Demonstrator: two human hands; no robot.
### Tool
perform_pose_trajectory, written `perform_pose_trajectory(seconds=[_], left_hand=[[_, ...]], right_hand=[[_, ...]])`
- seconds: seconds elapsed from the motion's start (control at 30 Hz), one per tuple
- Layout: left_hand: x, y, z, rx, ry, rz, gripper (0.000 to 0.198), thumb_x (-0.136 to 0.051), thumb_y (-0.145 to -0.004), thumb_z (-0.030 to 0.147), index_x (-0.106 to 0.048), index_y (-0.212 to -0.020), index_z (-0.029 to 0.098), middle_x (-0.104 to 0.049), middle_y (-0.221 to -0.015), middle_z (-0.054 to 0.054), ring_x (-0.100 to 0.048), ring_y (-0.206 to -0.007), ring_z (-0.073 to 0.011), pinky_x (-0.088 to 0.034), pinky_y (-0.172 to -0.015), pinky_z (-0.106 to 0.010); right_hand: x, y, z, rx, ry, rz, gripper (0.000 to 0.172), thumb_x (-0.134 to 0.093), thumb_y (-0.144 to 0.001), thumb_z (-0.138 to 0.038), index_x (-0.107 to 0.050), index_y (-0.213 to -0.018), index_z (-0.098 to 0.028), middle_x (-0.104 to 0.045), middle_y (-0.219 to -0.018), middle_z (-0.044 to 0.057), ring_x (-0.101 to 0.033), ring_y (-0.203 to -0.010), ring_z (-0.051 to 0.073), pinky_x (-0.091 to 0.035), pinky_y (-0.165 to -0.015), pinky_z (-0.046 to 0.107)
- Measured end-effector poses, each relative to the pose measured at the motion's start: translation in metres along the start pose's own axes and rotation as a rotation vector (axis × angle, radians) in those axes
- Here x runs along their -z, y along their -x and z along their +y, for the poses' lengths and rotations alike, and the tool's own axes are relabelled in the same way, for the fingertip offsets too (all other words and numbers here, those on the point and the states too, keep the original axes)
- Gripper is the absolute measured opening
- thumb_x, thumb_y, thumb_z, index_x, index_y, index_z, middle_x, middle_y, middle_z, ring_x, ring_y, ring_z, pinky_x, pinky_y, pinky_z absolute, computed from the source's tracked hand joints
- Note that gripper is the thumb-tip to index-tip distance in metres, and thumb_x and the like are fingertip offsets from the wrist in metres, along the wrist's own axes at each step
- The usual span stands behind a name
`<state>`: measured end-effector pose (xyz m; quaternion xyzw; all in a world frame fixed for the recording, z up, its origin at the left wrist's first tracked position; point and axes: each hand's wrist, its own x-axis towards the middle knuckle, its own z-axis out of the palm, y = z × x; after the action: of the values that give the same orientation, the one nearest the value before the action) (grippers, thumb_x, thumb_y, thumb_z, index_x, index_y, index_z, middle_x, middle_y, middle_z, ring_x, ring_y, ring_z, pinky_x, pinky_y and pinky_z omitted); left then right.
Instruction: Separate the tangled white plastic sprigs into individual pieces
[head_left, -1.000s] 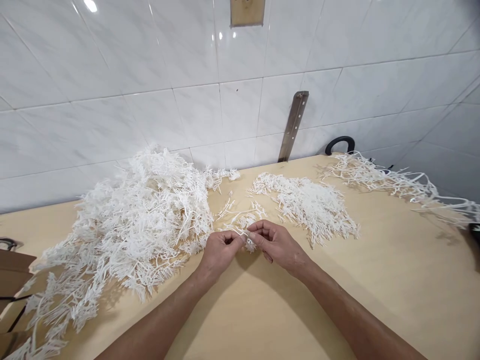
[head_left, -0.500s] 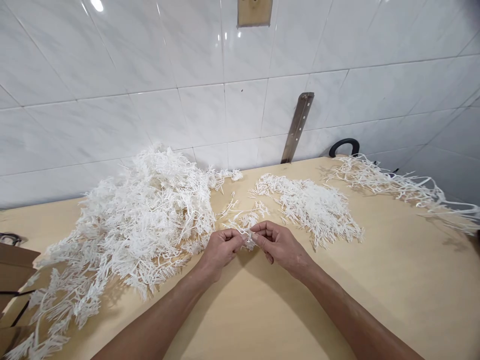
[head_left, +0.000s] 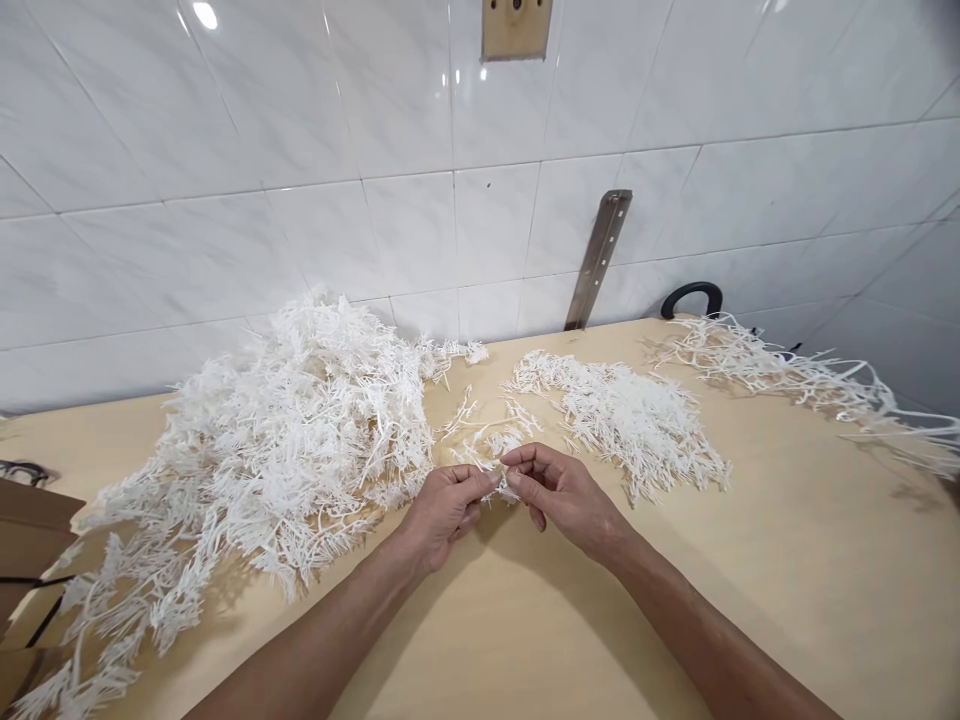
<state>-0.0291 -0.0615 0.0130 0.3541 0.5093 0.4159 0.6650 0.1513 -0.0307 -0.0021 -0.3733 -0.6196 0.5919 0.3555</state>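
My left hand (head_left: 448, 508) is closed in a pinch on a small white branching sprig (head_left: 508, 488), which looks like plastic. From the other side my right hand (head_left: 559, 490) pinches the same sprig between thumb and forefinger, its other fingers curled loosely. The fingertips partly hide the sprig. Just behind the hands lie a few loose white twigs (head_left: 469, 432). To the left rises a large heap of white feathery branches (head_left: 300, 430). On the right spreads a flatter pile of small white sprigs (head_left: 634, 415).
A tangle of bare white stems (head_left: 795, 370) lies at the table's (head_left: 810, 580) far right. By the tiled wall (head_left: 405, 240) stand a metal strip (head_left: 598, 260) and a black curved handle (head_left: 691, 292). A cardboard box (head_left: 34, 540) sits at the left edge.
Both hands stay nearly in place, with a slight shift of the fingers around the sprig. The whole view has moved a little; the piles look the same.
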Motion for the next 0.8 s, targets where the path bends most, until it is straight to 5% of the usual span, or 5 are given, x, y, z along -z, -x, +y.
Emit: perform_pose_trajectory(seconds=[0.27, 0.43, 0.8], left_hand=[[-0.003, 0.0015, -0.0029, 0.005, -0.023, -0.036, 0.041, -0.077, -0.068, 0.048, -0.048, -0.064, 0.019, -0.026, -0.044, 0.011, -0.015, -0.039, -0.0042, -0.004, -0.039, -0.024], [-0.0066, 0.0024, -0.0029, -0.063, -0.025, 0.026, 0.041, -0.079, -0.066, 0.049, -0.055, -0.075, 0.017, -0.044, -0.055, 0.007, -0.023, -0.04, -0.0029, -0.008, -0.038, -0.022], [-0.0074, 0.0026, -0.0065, -0.156, -0.115, 0.104, 0.044, -0.074, -0.069, 0.054, -0.051, -0.063, 0.017, -0.038, -0.046, 0.007, -0.026, -0.044, -0.0056, -0.016, -0.043, -0.022]], right_hand=[[0.0006, -0.0026, 0.0018, 0.015, -0.023, 0.038, 0.036, -0.062, -0.087, -0.05, -0.06, -0.104, -0.017, -0.06, -0.076, 0.0, -0.048, -0.046, 0.008, -0.043, -0.044, 0.025], [0.0005, -0.0008, -0.0016, 0.009, -0.007, 0.03, 0.038, -0.064, -0.086, -0.052, -0.062, -0.103, -0.018, -0.06, -0.075, 0.001, -0.049, -0.047, 0.009, -0.044, -0.044, 0.025], [0.0034, 0.0001, -0.0029, -0.063, 0.086, -0.077, 0.024, -0.061, -0.086, -0.042, -0.067, -0.093, -0.019, -0.059, -0.075, 0.0, -0.051, -0.057, 0.011, -0.048, -0.048, 0.024]])
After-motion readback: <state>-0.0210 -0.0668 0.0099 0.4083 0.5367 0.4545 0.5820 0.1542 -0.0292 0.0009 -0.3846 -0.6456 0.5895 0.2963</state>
